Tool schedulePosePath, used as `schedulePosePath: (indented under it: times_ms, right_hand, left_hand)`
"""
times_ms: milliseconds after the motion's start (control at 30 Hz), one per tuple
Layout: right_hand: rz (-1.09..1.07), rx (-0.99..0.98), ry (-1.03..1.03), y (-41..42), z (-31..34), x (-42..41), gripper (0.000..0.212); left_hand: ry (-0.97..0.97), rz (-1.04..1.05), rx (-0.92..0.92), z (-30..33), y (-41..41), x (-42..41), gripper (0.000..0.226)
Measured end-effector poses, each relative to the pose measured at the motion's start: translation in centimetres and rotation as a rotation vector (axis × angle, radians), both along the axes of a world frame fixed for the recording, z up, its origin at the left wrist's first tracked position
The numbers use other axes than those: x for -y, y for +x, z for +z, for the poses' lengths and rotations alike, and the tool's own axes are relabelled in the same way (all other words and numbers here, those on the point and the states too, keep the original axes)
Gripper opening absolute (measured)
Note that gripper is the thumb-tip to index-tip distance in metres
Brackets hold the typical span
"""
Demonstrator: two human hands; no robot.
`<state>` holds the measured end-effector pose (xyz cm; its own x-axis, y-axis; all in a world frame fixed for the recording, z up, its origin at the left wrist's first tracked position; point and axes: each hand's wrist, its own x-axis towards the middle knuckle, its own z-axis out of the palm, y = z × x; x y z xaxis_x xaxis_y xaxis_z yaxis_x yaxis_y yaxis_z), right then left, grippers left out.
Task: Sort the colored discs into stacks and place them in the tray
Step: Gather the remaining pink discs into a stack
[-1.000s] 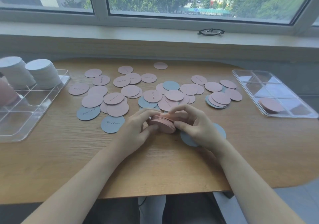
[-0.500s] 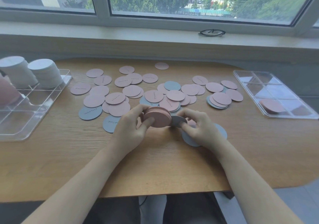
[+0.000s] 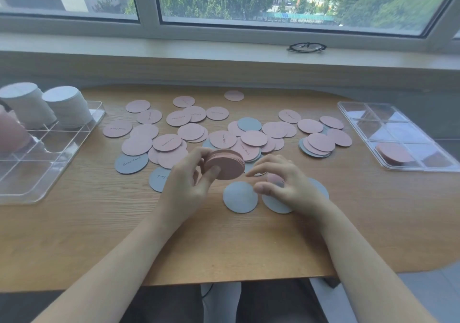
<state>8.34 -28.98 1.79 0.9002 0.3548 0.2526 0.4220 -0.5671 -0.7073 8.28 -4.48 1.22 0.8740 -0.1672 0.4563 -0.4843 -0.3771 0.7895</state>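
Observation:
My left hand (image 3: 186, 186) grips a stack of pink discs (image 3: 225, 166), tilted on edge just above the wooden table (image 3: 99, 235). My right hand (image 3: 286, 186) hovers beside it with loosely curled fingers and holds nothing. A blue disc (image 3: 239, 198) lies flat just left of its thumb, and another blue disc (image 3: 276, 204) lies partly under the hand. Several loose pink discs (image 3: 254, 138) and blue discs (image 3: 130, 163) are scattered across the middle of the table. A clear tray (image 3: 37, 173) stands at the left and a second clear tray (image 3: 361, 113) at the right.
The left tray holds two tall pale blue stacks (image 3: 66, 108) and a pink stack (image 3: 10, 133) at the frame's edge. A low pink stack (image 3: 393, 153) sits in the right tray. Black glasses (image 3: 306, 47) lie on the windowsill behind the table.
My left hand lifted the pink stack and tipped it on edge. My right hand pulled a blue disc away from the stack and let it go on the table.

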Motion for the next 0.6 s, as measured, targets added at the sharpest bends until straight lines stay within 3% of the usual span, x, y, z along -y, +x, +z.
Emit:
schedulePosePath:
  times_ms: [67,167,233,333,433,600]
  right_hand:
    - [-0.187,0.105,-0.069,0.5,-0.4,0.5,0.034]
    - [-0.463,0.115,-0.497,1.0,-0.9,1.1,0.034]
    - [-0.539,0.023,-0.656,1.0,-1.1,1.0,0.036]
    - [-0.593,0.01,-0.732,1.0,-1.2,0.6,0.037]
    - [-0.595,0.01,-0.659,1.2,-1.3,0.6,0.034]
    - [-0.602,0.02,-0.235,1.0,-0.7,0.6,0.023]
  left_hand:
    - [0.078,-0.044,-0.018,-0.2,-0.1,0.2,0.016]
    - [0.147,-0.062,-0.04,-0.2,-0.1,0.3,0.02]
    - [0.167,-0.051,-0.05,-0.2,0.0,0.3,0.018]
    - [0.188,-0.058,-0.04,-0.1,-0.1,0.4,0.017]
    - [0.202,-0.057,-0.032,0.0,-0.1,0.4,0.017]
    - [0.211,-0.052,-0.039,-0.1,0.0,0.4,0.016]
